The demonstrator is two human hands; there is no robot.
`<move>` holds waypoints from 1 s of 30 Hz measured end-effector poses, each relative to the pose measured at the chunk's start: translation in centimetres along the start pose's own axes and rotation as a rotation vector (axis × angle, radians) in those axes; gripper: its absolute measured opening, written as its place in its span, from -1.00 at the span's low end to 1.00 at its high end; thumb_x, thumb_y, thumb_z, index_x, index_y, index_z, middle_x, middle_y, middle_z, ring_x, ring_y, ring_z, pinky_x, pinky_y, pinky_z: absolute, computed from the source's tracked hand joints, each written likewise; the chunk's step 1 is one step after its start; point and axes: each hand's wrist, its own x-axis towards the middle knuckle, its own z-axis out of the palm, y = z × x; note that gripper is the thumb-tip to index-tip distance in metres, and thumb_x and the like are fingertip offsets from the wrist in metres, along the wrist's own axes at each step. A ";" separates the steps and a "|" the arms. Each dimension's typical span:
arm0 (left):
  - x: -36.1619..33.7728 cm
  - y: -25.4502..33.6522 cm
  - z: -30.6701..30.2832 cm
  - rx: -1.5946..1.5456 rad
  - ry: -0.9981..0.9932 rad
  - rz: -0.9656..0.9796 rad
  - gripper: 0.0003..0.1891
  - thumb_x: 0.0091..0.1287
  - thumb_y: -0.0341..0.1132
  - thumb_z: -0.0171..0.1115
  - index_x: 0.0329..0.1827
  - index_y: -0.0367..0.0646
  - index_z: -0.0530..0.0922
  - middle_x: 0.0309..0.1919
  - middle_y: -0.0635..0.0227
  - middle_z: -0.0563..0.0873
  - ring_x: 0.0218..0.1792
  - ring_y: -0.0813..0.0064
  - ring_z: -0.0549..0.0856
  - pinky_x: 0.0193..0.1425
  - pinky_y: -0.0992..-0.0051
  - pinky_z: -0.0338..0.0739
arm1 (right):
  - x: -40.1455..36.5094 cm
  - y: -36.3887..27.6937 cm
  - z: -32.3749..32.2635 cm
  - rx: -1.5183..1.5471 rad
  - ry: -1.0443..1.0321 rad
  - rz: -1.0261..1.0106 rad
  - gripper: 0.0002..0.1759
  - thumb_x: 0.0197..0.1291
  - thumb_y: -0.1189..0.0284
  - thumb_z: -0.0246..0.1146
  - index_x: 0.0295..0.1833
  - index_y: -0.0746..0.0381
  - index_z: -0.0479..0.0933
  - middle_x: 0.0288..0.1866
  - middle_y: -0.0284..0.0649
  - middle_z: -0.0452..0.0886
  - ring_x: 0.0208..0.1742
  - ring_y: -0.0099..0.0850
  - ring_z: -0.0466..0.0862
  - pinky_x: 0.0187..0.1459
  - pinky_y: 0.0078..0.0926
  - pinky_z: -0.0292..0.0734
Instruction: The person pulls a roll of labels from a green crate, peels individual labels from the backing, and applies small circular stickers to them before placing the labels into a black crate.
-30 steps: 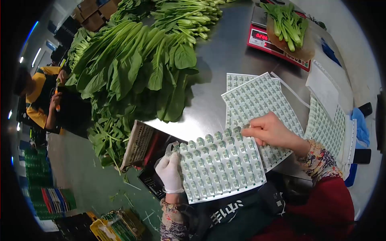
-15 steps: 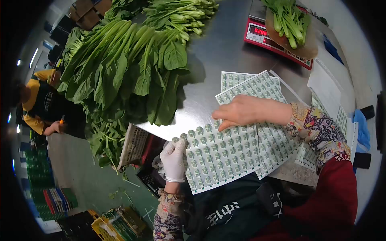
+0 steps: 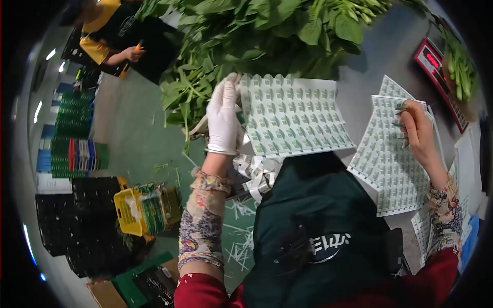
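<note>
My left hand, in a white glove, pinches the left edge of a sheet of small green-and-white stickers. That sheet is lifted and curves over the table's front edge, its top row of stickers bending up from the backing. Over on the right, my bare right hand has its fingers curled, with small stickers at the fingertips. Beneath it, overlapping sticker sheets rest on the metal table.
Leafy green vegetables are heaped at the back. A red scale bears a bunch of greens at far right. At the left, a co-worker holds something orange. Yellow and black crates stand on the floor.
The view has swung left and down. My right hand has moved away from the held sheet to the right, with stickers at its fingertips. My left hand still grips the sheet.
</note>
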 end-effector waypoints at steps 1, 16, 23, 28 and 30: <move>0.0 1.1 -0.8 -0.035 -0.042 -0.010 -0.60 0.43 -0.16 0.03 0.16 -0.28 0.46 -0.07 0.30 0.64 -0.06 0.60 0.59 -0.06 0.62 0.44 | 0.2 -0.7 0.9 0.054 -0.018 -0.010 -0.69 0.26 0.51 0.12 0.12 0.24 0.34 -0.33 -0.24 0.56 -0.41 -0.47 0.54 -0.38 -0.60 0.40; -4.6 -4.1 3.7 -0.209 -0.282 -0.196 -0.64 0.33 -0.45 0.13 0.16 -0.39 0.43 -0.32 0.52 0.57 -0.33 0.77 0.49 -0.19 0.74 0.41 | 4.3 -5.7 8.9 -0.535 -0.388 -0.344 -0.37 0.02 0.16 0.34 0.18 0.19 0.37 0.33 0.18 0.20 0.27 0.10 0.35 0.21 -0.16 0.33; -4.2 -5.9 2.6 -0.212 -0.217 -0.152 -0.63 0.45 -0.24 0.00 0.16 -0.33 0.44 -0.25 0.27 0.71 -0.29 0.69 0.58 -0.13 0.68 0.41 | 3.6 -5.1 6.8 -0.355 -0.252 -0.294 -0.82 0.14 0.37 0.24 -0.35 0.29 0.53 0.36 0.03 0.24 0.14 -0.06 0.48 0.11 -0.28 0.41; -4.8 -5.2 0.8 -0.280 -0.083 -0.230 -0.62 0.46 -0.17 -0.03 0.15 -0.28 0.45 -0.27 0.29 0.71 -0.23 0.68 0.58 -0.02 0.62 0.41 | 4.7 -4.2 2.5 -0.615 -0.286 -0.200 -0.77 0.07 0.40 0.30 -0.18 0.28 0.51 0.37 0.02 0.20 0.24 -0.06 0.41 0.16 -0.29 0.39; -5.2 -4.6 0.5 -0.325 -0.064 -0.198 -0.62 0.46 -0.15 -0.04 0.16 -0.25 0.45 -0.25 0.27 0.69 -0.31 0.64 0.61 -0.17 0.60 0.52 | 4.4 -3.2 2.8 -0.863 -0.130 -0.165 -0.54 0.01 0.42 0.34 0.03 0.32 0.40 0.39 0.05 0.15 0.27 -0.05 0.38 0.19 -0.29 0.38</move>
